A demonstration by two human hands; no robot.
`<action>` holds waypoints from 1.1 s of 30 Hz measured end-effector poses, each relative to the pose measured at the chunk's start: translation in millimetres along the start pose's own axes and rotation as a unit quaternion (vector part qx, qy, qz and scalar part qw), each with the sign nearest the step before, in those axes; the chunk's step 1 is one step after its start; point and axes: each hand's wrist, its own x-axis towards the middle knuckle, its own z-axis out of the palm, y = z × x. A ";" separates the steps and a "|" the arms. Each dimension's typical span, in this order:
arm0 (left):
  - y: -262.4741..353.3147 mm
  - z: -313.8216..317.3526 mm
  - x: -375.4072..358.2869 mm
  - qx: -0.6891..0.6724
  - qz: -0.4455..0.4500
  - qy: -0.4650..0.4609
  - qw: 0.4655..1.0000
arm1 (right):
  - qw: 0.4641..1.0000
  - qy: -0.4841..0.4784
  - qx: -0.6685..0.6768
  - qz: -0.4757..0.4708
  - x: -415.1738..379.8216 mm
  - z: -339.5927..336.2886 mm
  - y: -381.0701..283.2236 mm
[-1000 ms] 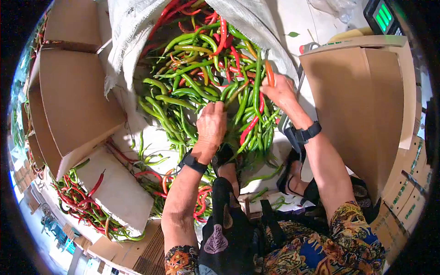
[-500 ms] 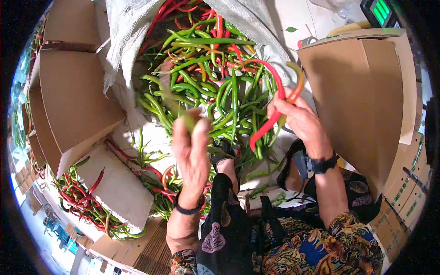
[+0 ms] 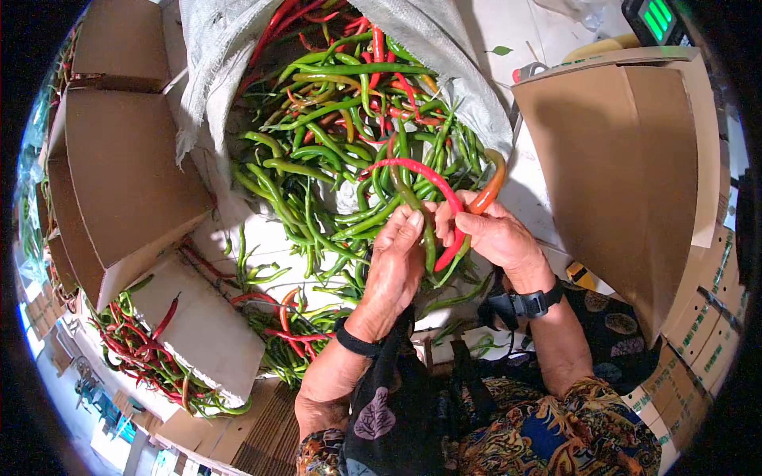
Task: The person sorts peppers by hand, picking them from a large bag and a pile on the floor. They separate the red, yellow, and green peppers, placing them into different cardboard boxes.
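My left hand (image 3: 397, 258) is closed, pinching a long dark green chili pepper (image 3: 406, 190) with a reddish tip. Close beside it, my right hand (image 3: 502, 238) grips a long curved red chili pepper (image 3: 432, 176) and an orange-brown chili pepper (image 3: 494, 184). The two hands nearly meet at the front of the pile. Behind them, green and red chili peppers (image 3: 321, 155) spill from the mouth of a white woven sack (image 3: 213, 79). My fingers partly hide the lower ends of the held peppers.
An open cardboard box (image 3: 619, 166) stands at the right, and another cardboard box (image 3: 131, 159) at the left. More red and green peppers (image 3: 143, 341) lie at lower left beside a white slab (image 3: 202, 333). A device with a green display (image 3: 657, 20) sits at upper right.
My left hand has swung right and forward to beside my right hand and now pinches a dark green chili pepper. My right hand has lowered slightly, still holding the red and orange-brown peppers.
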 end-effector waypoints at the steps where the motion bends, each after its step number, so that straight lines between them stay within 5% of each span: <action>1: 0.0 -0.5 2.0 -0.014 0.001 -0.002 1.000 | 1.000 0.007 -0.011 0.001 -0.2 1.5 0.3; 5: 4.7 12.9 5.7 -0.060 -0.012 0.039 0.997 | 0.994 0.070 -0.074 0.044 -6.1 4.3 2.2; 9: -7.8 4.1 13.3 0.031 0.023 0.012 0.999 | 0.973 0.017 -0.229 0.014 -6.2 5.0 5.2; 11: -11.1 7.8 10.3 0.067 0.020 0.072 0.995 | 0.961 -0.039 -0.273 -0.017 -4.4 9.4 8.8; 16: -15.8 -2.6 4.4 0.162 0.097 0.077 0.979 | 0.905 0.087 -0.416 -0.009 -3.3 11.6 19.4; 19: -9.6 -3.2 -4.9 0.286 0.131 0.073 0.946 | 0.846 0.077 -0.494 -0.185 2.4 24.1 31.5; 21: -3.7 -11.5 -6.5 0.287 0.128 0.106 0.943 | 0.901 0.065 -0.407 -0.136 3.1 28.4 26.0; 23: 22.2 0.0 -19.2 0.137 0.147 0.168 0.965 | 0.944 0.057 -0.314 -0.085 1.5 31.8 16.8; 24: 34.4 -18.7 -26.4 0.172 0.177 0.155 0.956 | 0.939 0.151 -0.305 -0.043 -3.4 29.8 6.1; 25: 51.1 -17.8 -40.9 0.145 0.186 0.206 0.950 | 0.926 0.237 -0.239 -0.169 2.5 14.1 19.5; 27: 74.8 -36.8 -66.5 0.161 0.260 0.259 0.916 | 0.907 0.322 -0.190 -0.195 -1.0 1.4 2.4; 29: 92.0 -59.3 -99.2 0.187 0.222 0.243 0.926 | 0.909 0.311 -0.171 -0.219 -3.7 -8.7 -11.5; 30: 102.8 -57.2 -115.9 0.368 0.095 0.265 0.886 | 0.919 0.292 -0.192 -0.184 -5.2 -9.1 -17.8; 33: 86.6 -95.2 -143.5 0.581 -0.088 0.106 0.803 | 0.942 0.235 -0.223 -0.087 -5.5 -6.1 -20.5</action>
